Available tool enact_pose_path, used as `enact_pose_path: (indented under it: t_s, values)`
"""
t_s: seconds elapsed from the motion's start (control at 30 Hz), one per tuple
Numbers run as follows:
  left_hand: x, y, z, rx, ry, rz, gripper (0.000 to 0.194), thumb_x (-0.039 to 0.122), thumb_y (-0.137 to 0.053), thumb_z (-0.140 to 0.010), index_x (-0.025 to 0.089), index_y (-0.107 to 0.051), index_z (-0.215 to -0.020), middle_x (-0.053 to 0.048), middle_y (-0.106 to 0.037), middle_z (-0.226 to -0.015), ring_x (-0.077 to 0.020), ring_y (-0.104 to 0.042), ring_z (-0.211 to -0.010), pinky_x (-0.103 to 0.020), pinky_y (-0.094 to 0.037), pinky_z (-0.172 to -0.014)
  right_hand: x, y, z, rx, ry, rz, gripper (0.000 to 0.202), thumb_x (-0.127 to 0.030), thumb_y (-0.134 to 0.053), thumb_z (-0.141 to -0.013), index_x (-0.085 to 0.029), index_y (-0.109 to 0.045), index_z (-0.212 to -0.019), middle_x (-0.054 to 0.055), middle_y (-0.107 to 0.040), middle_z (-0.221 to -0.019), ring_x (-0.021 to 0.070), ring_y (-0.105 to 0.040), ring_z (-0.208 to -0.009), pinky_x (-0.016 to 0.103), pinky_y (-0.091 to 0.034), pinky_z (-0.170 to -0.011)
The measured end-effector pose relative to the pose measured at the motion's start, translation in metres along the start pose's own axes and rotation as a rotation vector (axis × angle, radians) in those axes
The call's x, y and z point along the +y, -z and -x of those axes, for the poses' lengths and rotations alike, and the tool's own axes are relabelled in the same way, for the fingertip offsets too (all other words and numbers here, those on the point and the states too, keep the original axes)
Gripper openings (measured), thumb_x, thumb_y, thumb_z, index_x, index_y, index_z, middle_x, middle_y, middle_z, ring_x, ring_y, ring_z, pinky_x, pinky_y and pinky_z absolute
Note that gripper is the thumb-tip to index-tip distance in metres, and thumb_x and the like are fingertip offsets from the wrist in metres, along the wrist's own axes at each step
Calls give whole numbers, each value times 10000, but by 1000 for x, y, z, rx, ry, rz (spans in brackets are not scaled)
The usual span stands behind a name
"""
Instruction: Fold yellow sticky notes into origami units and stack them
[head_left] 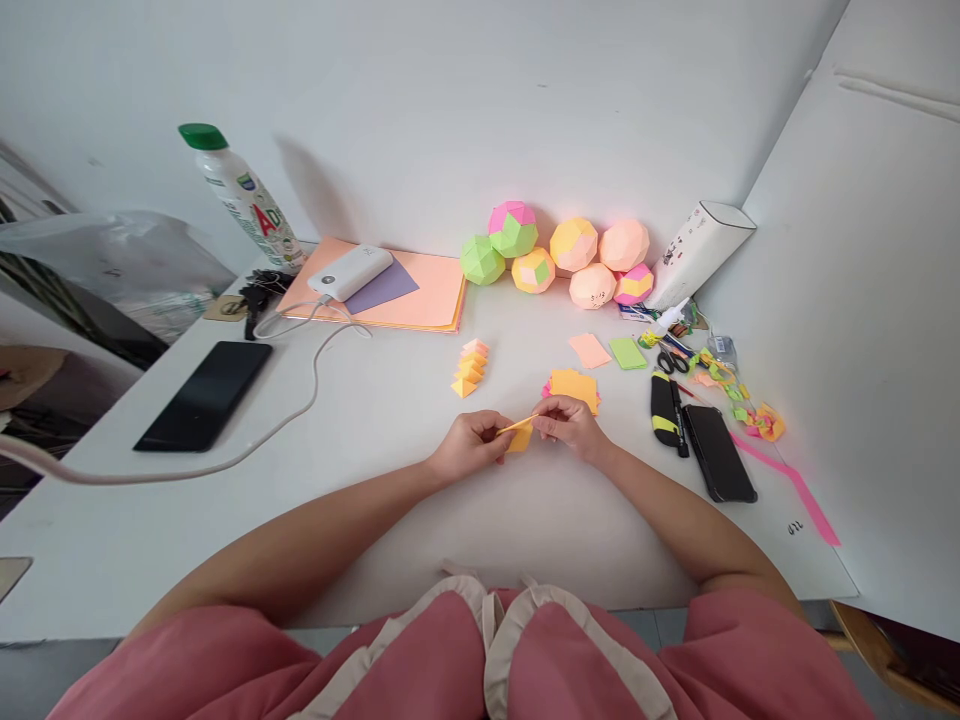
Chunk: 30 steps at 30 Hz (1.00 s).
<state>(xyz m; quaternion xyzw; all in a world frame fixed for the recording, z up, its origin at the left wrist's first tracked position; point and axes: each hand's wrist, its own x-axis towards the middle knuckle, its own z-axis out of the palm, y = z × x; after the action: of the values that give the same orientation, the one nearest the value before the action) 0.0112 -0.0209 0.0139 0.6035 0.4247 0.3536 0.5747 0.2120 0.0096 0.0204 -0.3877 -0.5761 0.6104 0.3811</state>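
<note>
Between my two hands is a small orange sheet of paper [520, 437], partly folded, held a little above the white table. My left hand [474, 443] pinches its left edge. The fingers of my right hand [568, 424] grip its upper right corner. Just beyond my right hand lies a stack of orange paper squares [574, 388], with pink edges showing under it. A row of folded orange and peach paper pieces [470, 368] stands ahead of my left hand. Farther back are a peach paper stack [589, 350] and a green paper stack [627, 353].
Several paper balls [574, 244] rest against the wall. Scissors [673, 362], a cutter [664, 408], a glue bottle [666, 322] and a black phone [718, 453] lie right. At left are a tablet [204, 396], a power bank [350, 272] with its cable, and a bottle [244, 200].
</note>
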Motion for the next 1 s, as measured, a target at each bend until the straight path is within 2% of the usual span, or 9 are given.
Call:
enact_pose_path:
  t_s: [0.33,0.5,0.67,0.77,0.9,1.0]
  values:
    - [1,-1,0,-2,-6,-8,261,402,-545,-783,145,-596,-782,7,-553,-560,-96,-514,-482,-214,-412,-467,-2,1,0,4,-17,1,155,-298,-715,-667,-169,-633,-691,-26,-555,-589,75,-479,-499,212,-372,-455]
    - [5,0,-1,-5,36,15,307,446,-552,-767,143,-593,-782,1,-554,-576,-96,-511,-482,-217,-414,-459,-1,1,2,31,-36,2,193,-362,-673,-706,-173,-632,-710,-19,-562,-591,84,-492,-500,219,-383,-456]
    - [6,2,-3,-10,81,53,327,462,-572,-750,137,-589,-783,1,-560,-609,-87,-503,-472,-214,-418,-452,-2,0,2,19,2,-6,247,-428,-565,-791,-187,-607,-819,-4,-595,-665,89,-525,-514,218,-401,-460]
    - [6,3,-3,-32,74,63,312,448,-582,-749,137,-596,-778,3,-567,-622,-76,-486,-464,-208,-416,-444,-2,-2,4,-1,26,61,257,-409,-595,-777,-202,-623,-927,10,-609,-746,97,-546,-563,224,-432,-485]
    - [6,3,-3,-44,55,83,333,445,-592,-744,144,-613,-886,-29,-624,-744,-74,-497,-501,-207,-433,-457,-1,-7,6,3,38,168,204,-383,-622,-760,-192,-663,-820,26,-638,-768,111,-550,-593,253,-480,-536]
    - [5,3,-4,-20,61,89,382,451,-610,-726,146,-589,-957,-38,-628,-767,-81,-509,-510,-217,-439,-459,1,-7,7,44,33,174,235,-408,-610,-763,-184,-664,-805,26,-647,-747,108,-552,-556,254,-482,-512]
